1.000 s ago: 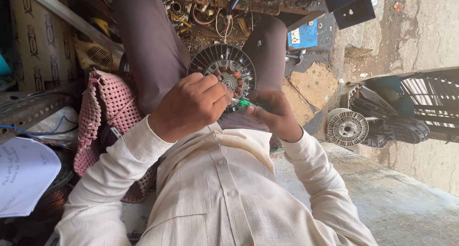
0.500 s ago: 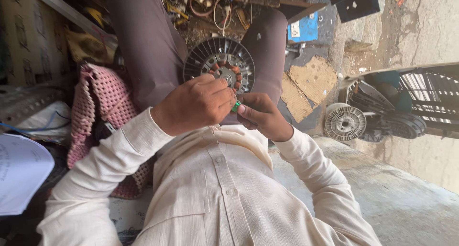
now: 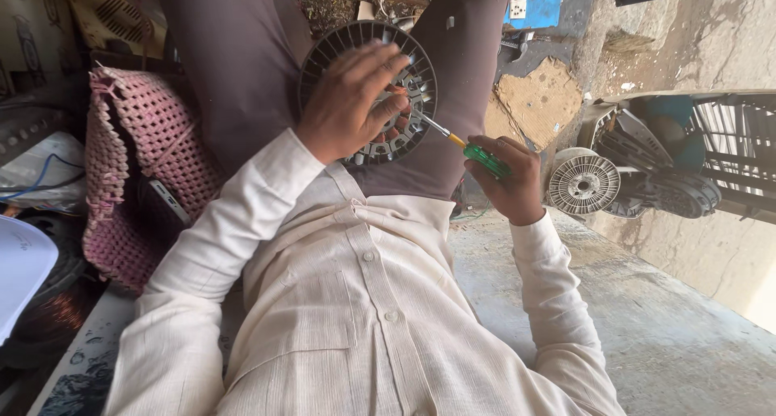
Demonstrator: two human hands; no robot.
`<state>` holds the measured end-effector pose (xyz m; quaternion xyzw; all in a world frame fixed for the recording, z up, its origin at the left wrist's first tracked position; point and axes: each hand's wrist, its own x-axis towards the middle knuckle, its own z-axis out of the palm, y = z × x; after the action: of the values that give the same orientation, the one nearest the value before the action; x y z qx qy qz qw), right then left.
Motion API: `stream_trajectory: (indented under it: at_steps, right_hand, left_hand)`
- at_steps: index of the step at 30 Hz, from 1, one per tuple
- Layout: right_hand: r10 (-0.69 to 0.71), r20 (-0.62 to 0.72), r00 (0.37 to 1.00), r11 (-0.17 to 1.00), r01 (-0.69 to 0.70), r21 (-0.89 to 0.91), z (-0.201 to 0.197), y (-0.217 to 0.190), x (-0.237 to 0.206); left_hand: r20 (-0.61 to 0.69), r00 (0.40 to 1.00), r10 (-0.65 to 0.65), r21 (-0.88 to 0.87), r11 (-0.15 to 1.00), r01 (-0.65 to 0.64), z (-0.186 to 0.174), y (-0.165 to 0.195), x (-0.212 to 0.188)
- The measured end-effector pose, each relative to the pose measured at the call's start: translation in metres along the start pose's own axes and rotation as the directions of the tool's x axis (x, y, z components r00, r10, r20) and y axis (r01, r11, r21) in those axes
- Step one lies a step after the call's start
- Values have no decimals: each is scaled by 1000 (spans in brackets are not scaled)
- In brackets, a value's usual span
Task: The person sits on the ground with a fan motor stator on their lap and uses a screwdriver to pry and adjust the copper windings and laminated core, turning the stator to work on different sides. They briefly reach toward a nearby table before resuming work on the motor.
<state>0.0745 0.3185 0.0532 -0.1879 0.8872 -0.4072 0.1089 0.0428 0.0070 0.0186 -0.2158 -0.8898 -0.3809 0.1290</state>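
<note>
Left hand [image 3: 352, 101] spread, fingers curled downward, right hand [image 3: 505, 177] fisted, both forearms raised

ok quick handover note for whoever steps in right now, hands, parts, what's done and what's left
Left hand: fingers spread on the round finned motor part, steadying it in the lap between the knees.
Right hand: closed in a grip on the green-handled screwdriver, shaft angled up toward the part's centre, tip close by the left fingers.
Nearby: a second round finned disc lies on the concrete ledge to the right; pink woven bag to the left.
Done: part seated and held, tool in hand.
Left: the work at the part's centre; what the tip is on cannot be seen.
</note>
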Motion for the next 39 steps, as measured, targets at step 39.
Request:
stream_trajectory:
  at_steps: [39]
  right_hand:
    - [346, 277, 896, 863, -420, 279, 14, 29, 36]
  left_hand:
    - [412, 875, 257, -276, 950, -149, 18, -45, 38]
